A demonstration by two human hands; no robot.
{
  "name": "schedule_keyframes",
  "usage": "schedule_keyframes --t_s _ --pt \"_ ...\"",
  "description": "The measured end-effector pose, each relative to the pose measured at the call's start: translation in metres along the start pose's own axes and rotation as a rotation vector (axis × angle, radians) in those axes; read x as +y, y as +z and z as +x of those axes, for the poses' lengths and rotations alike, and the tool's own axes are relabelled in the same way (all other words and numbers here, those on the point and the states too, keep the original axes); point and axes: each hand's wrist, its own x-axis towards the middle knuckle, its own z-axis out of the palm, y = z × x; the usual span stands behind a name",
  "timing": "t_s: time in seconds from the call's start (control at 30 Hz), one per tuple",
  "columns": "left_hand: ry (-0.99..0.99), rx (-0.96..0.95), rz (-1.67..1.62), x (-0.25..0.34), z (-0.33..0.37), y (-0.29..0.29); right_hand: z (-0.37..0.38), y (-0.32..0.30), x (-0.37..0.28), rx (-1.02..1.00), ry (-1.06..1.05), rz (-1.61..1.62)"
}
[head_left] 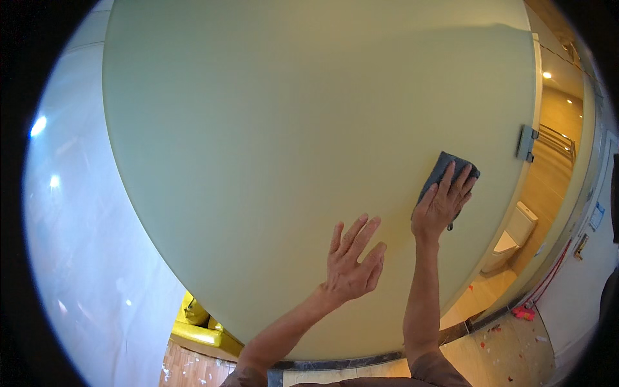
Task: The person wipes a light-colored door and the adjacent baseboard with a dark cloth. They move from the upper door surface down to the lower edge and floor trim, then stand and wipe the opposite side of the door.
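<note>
Looks like wiping the pale green panel (290,142) | right hand (438,209), right of centre, holding dark cloth (442,168) flat | left hand (353,264), lower centre, spread, empty | next stroke likely needs steady pressure

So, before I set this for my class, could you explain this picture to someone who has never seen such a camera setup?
There is no robot here: these are a person's own bare hands. The single picture comes from a wide fisheye camera worn on the head, so straight edges bend and the corners go black. Left in the picture is the person's left.

The large surface ahead is a smooth, pale green panel. The right hand, fingers spread, holds a dark grey cloth against it. The left hand is open and holds nothing; whether it touches the panel is hard to tell.

Around the edges are a yellow sofa at lower left and a white toilet at right.
</note>
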Motion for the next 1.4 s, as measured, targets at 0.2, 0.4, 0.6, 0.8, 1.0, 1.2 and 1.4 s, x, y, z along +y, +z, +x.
schedule_keyframes --t_s 0.2,0.4,0.6,0.8,1.0,1.2,1.4 --pt "0.016 0.034 -0.021 -0.02 0.002 -0.024 -0.012 0.001 -0.066 -0.035 -0.05 0.054" --pt "0.088 0.017 -0.046 -0.042 0.021 -0.053 -0.035 0.016 -0.13 -0.048 -0.084 0.033" --pt "0.072 -0.107 -0.048 -0.071 0.039 -0.079 -0.064 0.0 -0.223 -0.128 -0.132 0.017" --pt "0.013 0.017 0.066 -0.107 0.031 -0.13 -0.092 0.007 -0.291 -0.124 -0.188 0.066" --pt "-0.013 0.02 0.211 -0.147 0.008 -0.19 -0.113 0.013 -0.363 -0.139 -0.207 0.151" --pt "-0.057 0.063 0.232 -0.18 0.003 -0.247 -0.113 0.019 -0.425 -0.156 -0.273 0.205" --pt "-0.095 0.082 0.374 -0.223 -0.006 -0.314 -0.12 0.026 -0.497 -0.165 -0.376 0.312"
